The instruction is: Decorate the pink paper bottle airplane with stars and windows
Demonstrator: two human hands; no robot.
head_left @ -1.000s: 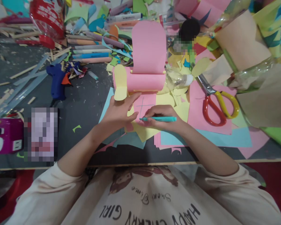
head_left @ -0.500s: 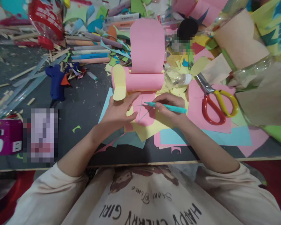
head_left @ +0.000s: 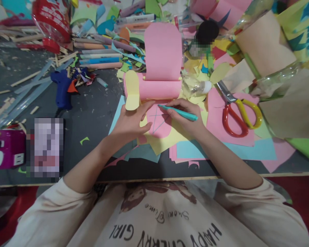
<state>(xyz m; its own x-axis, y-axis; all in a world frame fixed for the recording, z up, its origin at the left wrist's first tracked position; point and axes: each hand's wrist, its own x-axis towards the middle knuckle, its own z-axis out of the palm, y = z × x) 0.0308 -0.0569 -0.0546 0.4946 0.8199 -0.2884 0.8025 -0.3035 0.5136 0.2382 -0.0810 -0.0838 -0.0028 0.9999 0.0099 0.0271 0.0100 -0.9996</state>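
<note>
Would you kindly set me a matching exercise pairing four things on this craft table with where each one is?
Things:
1. teal pen
2. scissors
3. blue glue gun
4. small pink paper

Places:
A. between the left hand and the right hand, with lines drawn on it
B. on the dark tabletop, far to the left
C. gripped in the right hand
D. on a large pink sheet, right of both hands

Pairs: 1-C, 2-D, 3-B, 4-A
</note>
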